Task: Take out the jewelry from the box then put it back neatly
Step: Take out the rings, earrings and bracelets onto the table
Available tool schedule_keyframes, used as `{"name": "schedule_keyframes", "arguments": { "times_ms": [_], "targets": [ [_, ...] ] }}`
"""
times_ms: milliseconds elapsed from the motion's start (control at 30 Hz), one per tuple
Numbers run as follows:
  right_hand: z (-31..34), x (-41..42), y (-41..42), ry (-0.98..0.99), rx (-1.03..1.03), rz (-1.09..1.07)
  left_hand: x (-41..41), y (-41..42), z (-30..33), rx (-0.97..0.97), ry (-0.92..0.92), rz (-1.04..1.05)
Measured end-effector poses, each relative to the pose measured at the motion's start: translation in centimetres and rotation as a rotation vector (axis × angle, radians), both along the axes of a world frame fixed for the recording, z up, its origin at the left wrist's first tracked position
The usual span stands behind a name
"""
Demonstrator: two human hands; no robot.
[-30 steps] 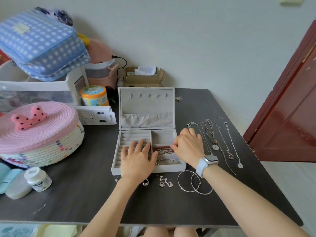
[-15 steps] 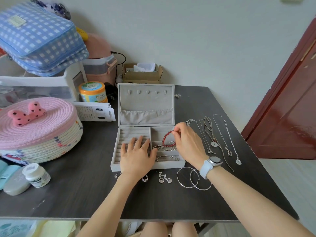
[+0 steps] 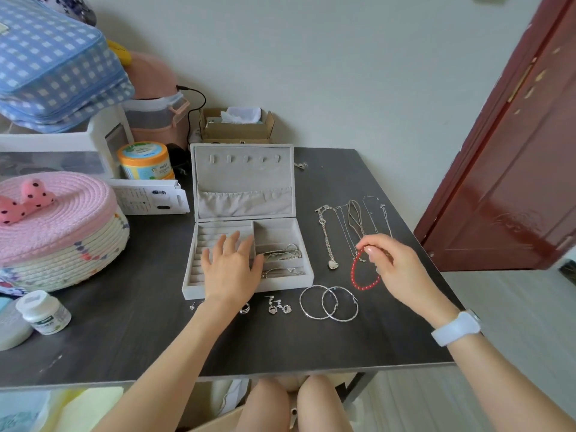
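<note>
Tabletop: dark and flat, filling the lower middle of the frame; a firm, even bed for laying pieces out.

Jewelry box: grey, lid standing open, centre of the frame. Probably light for its size, so liable to slide when a piece is tugged out; best steadied on the tray.

Left hand: fingers spread and straight, resting flat on the ring-slot side of the tray, gripping nothing.

Right hand: right of centre, thumb and fingertips pinching the top of the red bead bracelet.

Red bead bracelet: out of the box, hanging as a limp loop with its lower end at or just above the tabletop, I cannot tell which. Light, floppy and smooth-beaded; a pinch on the strand suffices, though the string may be delicate.

Necklaces: thin silver chains lying in rows right of the box, just behind the right hand. Very light and prone to tangle; lift each by one end or its pendant.

Hoop earrings: two overlapping rings in front of the box. Stiff thin wire; take by the rim.

Bracelets in the box: silver pieces in the tray's right compartments, yet to come out.

Small earrings: tiny and easy to lose; fingertip pinch only.
</note>
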State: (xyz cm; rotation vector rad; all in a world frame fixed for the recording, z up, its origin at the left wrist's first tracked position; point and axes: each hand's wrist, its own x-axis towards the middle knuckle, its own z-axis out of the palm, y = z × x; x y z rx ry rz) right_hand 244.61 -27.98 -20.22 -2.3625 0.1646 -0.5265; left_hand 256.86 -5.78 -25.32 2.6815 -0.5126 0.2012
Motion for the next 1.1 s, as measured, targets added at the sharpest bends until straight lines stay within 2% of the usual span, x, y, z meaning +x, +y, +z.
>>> {"name": "schedule_keyframes", "arguments": {
  "times_ms": [133,267,400,533,667,767,867,967,1100],
  "targets": [
    [-0.3,-1.8,-2.5,0.300,-0.026,0.043,-2.8,-2.3,-0.2,-0.089,-0.262,-0.123],
    [-1.6,-2.5,-3.3,0.419,-0.063,0.030,-5.6,-4.7,-0.9,0.044,-0.256,-0.264],
    [-3.4,-2.3,-3.5,0.372,-0.112,-0.029,-5.8,-5.0,-2.2,0.219,-0.216,-0.286],
    [-3.6,-2.0,-3.1,0.333,-0.251,-0.114,-5.5,-4.4,-2.2,0.193,-0.221,-0.322],
    [-3.0,-1.1,-2.1,0.208,-0.242,-0.182,-5.4,-3.8,-2.1,0.068,-0.248,-0.355],
    [-2.5,0.8,-0.5,0.056,-0.243,-0.154,-4.8,-2.9,-1.5,-0.089,-0.283,-0.274],
    [-2.0,3.9,2.0,0.009,-0.282,-0.028,-3.2,-1.5,-1.2,-0.073,-0.293,-0.087],
    [-1.6,7.2,4.3,0.143,-0.374,0.106,-2.0,-0.4,-1.8,0.017,-0.243,0.015],
    [-1.3,9.9,5.2,0.388,-0.619,0.216,-1.8,-0.1,-2.4,0.009,-0.225,0.022]
  ]
}}
